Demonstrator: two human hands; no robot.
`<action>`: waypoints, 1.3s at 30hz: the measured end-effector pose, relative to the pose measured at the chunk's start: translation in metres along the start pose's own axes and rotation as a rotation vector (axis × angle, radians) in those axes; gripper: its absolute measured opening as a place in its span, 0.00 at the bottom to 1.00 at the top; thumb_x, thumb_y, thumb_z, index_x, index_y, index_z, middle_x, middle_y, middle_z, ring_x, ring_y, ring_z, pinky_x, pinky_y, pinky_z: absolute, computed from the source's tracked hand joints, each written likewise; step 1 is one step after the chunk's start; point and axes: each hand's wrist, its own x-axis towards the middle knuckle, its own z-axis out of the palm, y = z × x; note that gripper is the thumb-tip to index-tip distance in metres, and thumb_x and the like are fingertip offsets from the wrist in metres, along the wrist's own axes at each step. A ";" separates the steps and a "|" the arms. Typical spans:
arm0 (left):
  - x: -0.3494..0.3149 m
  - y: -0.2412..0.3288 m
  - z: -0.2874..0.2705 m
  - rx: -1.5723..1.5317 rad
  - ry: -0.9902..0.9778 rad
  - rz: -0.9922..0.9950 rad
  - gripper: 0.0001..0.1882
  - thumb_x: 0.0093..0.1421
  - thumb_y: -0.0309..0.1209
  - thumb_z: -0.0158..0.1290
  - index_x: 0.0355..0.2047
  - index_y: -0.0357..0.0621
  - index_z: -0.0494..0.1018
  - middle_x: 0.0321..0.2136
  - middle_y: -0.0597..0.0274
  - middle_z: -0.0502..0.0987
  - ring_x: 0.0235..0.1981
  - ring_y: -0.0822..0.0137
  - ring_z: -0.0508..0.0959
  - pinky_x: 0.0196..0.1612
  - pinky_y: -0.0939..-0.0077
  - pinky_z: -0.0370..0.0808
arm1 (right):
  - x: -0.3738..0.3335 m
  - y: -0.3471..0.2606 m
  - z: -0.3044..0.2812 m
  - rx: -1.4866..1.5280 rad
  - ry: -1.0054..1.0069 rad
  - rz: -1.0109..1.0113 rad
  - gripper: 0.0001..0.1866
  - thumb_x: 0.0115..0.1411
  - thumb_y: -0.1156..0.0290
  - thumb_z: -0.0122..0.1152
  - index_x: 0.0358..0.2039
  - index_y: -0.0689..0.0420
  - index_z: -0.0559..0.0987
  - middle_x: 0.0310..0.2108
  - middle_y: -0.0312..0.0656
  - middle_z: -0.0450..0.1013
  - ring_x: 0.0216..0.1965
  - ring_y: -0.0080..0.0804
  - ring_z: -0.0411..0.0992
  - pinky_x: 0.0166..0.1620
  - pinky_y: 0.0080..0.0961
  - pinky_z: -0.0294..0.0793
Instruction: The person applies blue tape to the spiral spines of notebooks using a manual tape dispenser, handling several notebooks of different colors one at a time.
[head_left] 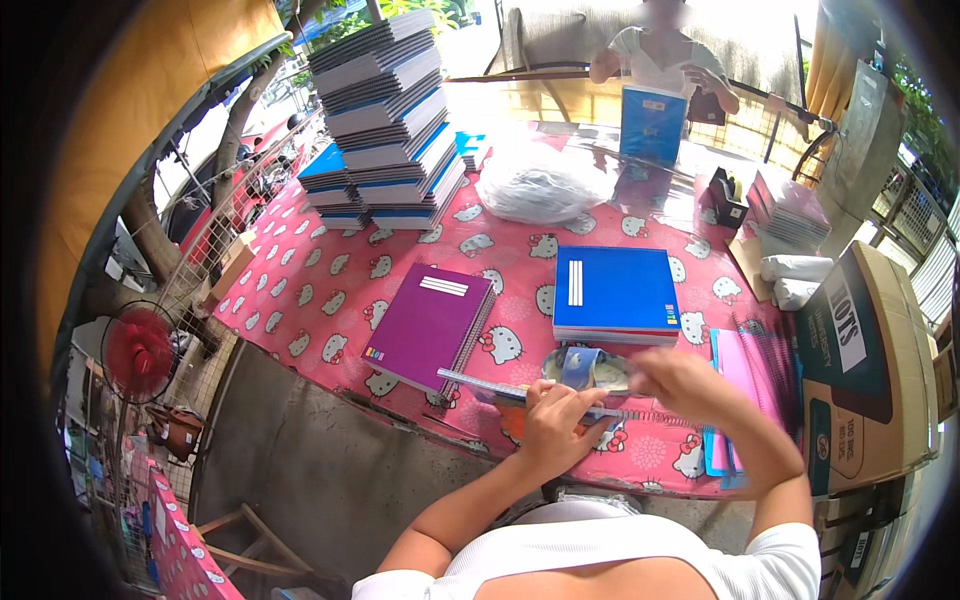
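Note:
My left hand [562, 428] is closed around a thin notebook [482, 383], held edge-up over the table's near edge. A spiral coil [660, 418] runs along the notebook's edge and sticks out past it to the right. Above the coil's free end, my right hand [678, 382] is smeared by motion, so its fingers do not show clearly. Just behind my left hand is a round patterned container [610, 372] with a blue piece across it. A purple spiral notebook [425, 325] lies to the left, and a stack of blue notebooks [615, 290] sits beyond the container.
Tall notebook stacks [390, 130] rise at the far left, beside a clear plastic bundle [545, 185]. Loose coils [765, 375] lie on pink and blue covers at right, next to a cardboard box [870, 370]. A person [660, 55] stands across the table behind a blue notebook [652, 125].

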 end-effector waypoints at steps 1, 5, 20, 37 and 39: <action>0.000 0.002 0.000 -0.021 0.006 0.002 0.24 0.41 0.31 0.67 0.41 0.49 0.75 0.26 0.69 0.77 0.32 0.69 0.76 0.49 0.64 0.61 | -0.001 0.000 0.000 -0.003 0.001 0.003 0.15 0.61 0.63 0.54 0.45 0.57 0.75 0.38 0.48 0.73 0.43 0.46 0.73 0.47 0.39 0.71; 0.007 0.006 -0.014 0.016 -0.046 -0.013 0.19 0.38 0.31 0.67 0.35 0.49 0.78 0.26 0.70 0.79 0.32 0.69 0.77 0.52 0.65 0.60 | 0.036 0.051 0.095 -0.266 -0.135 0.035 0.26 0.48 0.50 0.66 0.38 0.59 0.75 0.33 0.46 0.72 0.41 0.43 0.73 0.40 0.39 0.75; 0.014 -0.003 -0.013 0.073 -0.001 0.028 0.14 0.41 0.38 0.66 0.27 0.48 0.77 0.25 0.69 0.78 0.31 0.66 0.75 0.46 0.66 0.62 | 0.001 0.051 0.078 0.523 0.241 0.217 0.23 0.42 0.66 0.68 0.38 0.61 0.70 0.31 0.53 0.74 0.34 0.48 0.75 0.36 0.37 0.75; 0.014 -0.001 -0.016 -0.012 -0.023 -0.101 0.23 0.39 0.37 0.68 0.36 0.45 0.76 0.29 0.63 0.76 0.31 0.63 0.74 0.44 0.66 0.64 | -0.030 0.057 0.047 0.545 0.235 -0.019 0.27 0.34 0.77 0.71 0.41 0.57 0.76 0.36 0.39 0.76 0.38 0.36 0.74 0.41 0.32 0.72; 0.020 -0.002 -0.020 -0.061 -0.048 -0.123 0.23 0.40 0.36 0.68 0.37 0.45 0.75 0.34 0.62 0.76 0.34 0.63 0.74 0.45 0.67 0.64 | -0.019 0.041 0.035 0.462 0.053 0.166 0.26 0.35 0.75 0.73 0.40 0.58 0.76 0.36 0.39 0.76 0.40 0.37 0.74 0.43 0.31 0.72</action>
